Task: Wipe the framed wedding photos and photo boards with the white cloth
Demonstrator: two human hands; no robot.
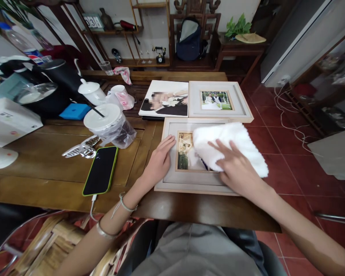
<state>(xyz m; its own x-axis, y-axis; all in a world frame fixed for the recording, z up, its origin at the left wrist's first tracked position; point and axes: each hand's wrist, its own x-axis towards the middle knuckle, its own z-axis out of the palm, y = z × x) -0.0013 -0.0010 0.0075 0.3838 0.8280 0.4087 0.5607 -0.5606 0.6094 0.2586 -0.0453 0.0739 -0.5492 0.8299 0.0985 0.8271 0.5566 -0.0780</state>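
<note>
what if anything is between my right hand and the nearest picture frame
A white cloth is: it lies over the right part of the picture frame, under the fingers of your right hand. Nothing visible stands between your left hand and the frame's left side.

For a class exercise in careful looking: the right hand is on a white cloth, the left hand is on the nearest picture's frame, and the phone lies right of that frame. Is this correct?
Not quite: the head view shows the phone lying left of the picture frame. The rest stands: right hand on the white cloth, left hand on that frame.
</note>
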